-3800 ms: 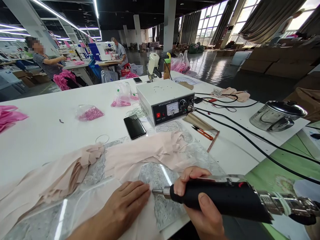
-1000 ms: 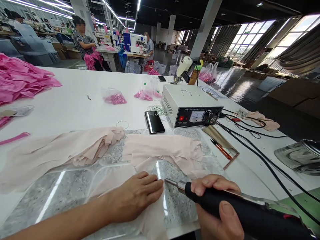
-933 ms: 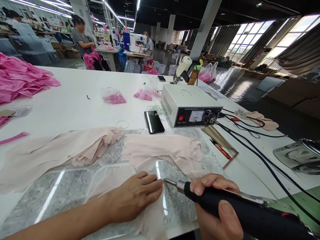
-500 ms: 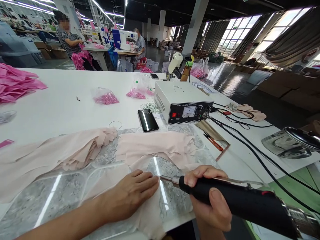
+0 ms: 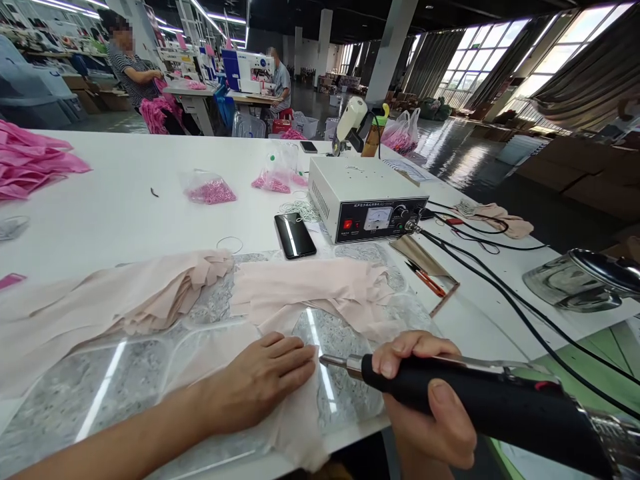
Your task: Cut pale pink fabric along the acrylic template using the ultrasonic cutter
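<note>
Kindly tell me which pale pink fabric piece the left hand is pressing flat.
The nearest pale pink fabric piece, under the left hand, by the black tool; the fanned stack and the crumpled piece behind it lie untouched.

Tip of black tool now slightly off left fingertips.

Garment workshop hall, open plan, mixed daylight and strip light.
White work table fills the near view. The ceiling is dark, with LED strip lights running over the left rows. A white square column stands mid-hall, more behind it. Tall window wall far right, with grey curtains bunched beside it. The glossy dark floor reflects the daylight. Sewing tables sit beyond the table's far left edge. Cardboard boxes line the right side.
</note>
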`<state>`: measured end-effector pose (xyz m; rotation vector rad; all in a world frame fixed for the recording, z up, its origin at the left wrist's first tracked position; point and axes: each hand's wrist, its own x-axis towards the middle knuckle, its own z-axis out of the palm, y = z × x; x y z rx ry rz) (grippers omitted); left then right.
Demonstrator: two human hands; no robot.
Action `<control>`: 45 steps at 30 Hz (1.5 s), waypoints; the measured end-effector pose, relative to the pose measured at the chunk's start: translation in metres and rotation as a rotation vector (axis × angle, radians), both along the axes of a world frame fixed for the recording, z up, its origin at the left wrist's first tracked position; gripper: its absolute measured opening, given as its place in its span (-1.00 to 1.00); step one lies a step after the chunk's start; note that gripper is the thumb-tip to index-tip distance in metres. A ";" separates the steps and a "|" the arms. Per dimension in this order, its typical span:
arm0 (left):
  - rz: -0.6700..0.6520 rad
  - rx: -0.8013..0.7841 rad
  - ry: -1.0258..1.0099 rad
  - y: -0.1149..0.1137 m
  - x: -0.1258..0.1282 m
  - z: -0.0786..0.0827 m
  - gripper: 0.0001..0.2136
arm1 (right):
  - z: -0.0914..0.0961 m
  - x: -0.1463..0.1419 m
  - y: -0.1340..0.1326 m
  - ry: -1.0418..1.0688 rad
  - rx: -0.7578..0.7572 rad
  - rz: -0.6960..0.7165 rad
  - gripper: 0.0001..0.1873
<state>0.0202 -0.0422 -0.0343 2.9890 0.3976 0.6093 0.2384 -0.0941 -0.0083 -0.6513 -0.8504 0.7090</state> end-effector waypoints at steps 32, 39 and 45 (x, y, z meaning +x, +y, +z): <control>0.007 -0.012 -0.031 -0.002 0.000 -0.003 -0.75 | 0.000 -0.002 -0.008 -0.078 -0.001 0.077 -0.85; 0.008 -0.014 -0.025 -0.002 0.000 -0.003 -0.72 | 0.000 -0.005 -0.008 -0.092 -0.010 0.076 -0.88; 0.009 -0.002 -0.044 -0.001 0.001 -0.003 -0.71 | 0.001 -0.005 -0.005 -0.098 0.000 0.093 -0.86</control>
